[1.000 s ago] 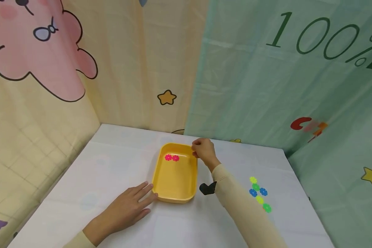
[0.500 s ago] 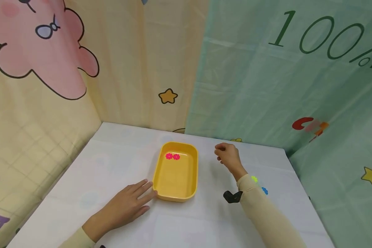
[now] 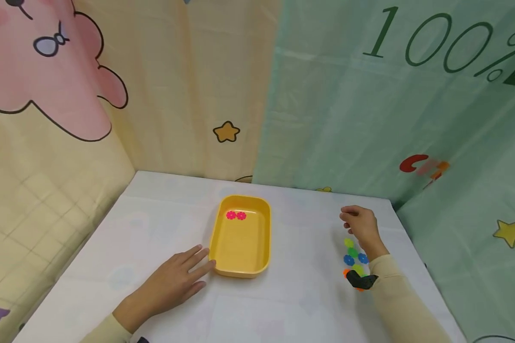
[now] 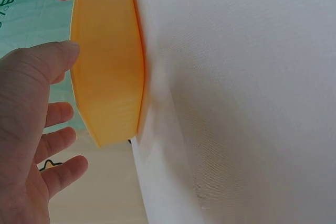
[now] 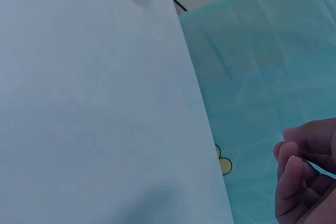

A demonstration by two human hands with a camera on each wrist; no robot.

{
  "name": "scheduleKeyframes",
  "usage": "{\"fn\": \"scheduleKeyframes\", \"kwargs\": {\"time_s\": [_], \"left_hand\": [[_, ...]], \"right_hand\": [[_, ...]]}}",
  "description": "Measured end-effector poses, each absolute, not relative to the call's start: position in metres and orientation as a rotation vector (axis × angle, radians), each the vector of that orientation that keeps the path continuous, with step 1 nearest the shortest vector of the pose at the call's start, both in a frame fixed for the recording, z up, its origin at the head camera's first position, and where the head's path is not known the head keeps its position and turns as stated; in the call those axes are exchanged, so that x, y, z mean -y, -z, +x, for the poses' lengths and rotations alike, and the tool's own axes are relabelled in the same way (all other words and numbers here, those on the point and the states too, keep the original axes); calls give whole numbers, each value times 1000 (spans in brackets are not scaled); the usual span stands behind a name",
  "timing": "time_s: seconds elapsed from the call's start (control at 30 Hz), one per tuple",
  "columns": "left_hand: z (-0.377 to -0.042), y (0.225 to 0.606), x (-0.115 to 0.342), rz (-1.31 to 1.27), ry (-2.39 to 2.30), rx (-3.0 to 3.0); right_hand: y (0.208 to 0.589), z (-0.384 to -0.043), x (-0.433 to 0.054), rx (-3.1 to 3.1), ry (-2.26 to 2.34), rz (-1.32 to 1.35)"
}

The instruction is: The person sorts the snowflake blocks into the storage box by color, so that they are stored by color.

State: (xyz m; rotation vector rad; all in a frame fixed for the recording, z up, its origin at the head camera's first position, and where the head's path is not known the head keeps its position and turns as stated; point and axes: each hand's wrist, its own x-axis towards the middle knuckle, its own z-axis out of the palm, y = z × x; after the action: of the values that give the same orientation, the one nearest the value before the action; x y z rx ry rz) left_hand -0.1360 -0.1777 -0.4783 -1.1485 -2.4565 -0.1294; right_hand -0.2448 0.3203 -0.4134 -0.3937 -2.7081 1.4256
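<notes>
A yellow tray [image 3: 240,243] stands on the white table, with two pink flower-shaped pieces [image 3: 236,215] inside near its far end. My left hand [image 3: 167,283] has its fingers spread at the tray's near left corner; in the left wrist view its thumb [image 4: 63,56] touches the rim. Over the table's right side hovers my right hand [image 3: 362,226], just beyond a cluster of blue, green, yellow and orange flower-shaped pieces. The right wrist view shows its fingers [image 5: 291,179] loosely curled, with nothing visible between them. My right forearm and a black wrist mount [image 3: 361,280] partly cover the cluster.
Printed curtains enclose the table at the back and sides: a cream curtain [image 3: 167,95] on the left, a green curtain [image 3: 334,119] on the right. The white table [image 3: 292,305] stretches between the tray and the flower pieces.
My right hand has moved right from the tray's far right rim to above the flower-piece cluster. The left hand stays at the tray corner, and the two pink pieces remain inside.
</notes>
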Motion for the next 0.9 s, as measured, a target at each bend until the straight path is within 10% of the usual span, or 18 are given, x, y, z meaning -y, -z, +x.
{"fn": "scheduleKeyframes", "kwargs": {"time_s": [0.9], "left_hand": [[-145, 483, 175, -1110, 213, 2525]], "right_hand": [[462, -191, -405, 2895, -1218, -643]]}}
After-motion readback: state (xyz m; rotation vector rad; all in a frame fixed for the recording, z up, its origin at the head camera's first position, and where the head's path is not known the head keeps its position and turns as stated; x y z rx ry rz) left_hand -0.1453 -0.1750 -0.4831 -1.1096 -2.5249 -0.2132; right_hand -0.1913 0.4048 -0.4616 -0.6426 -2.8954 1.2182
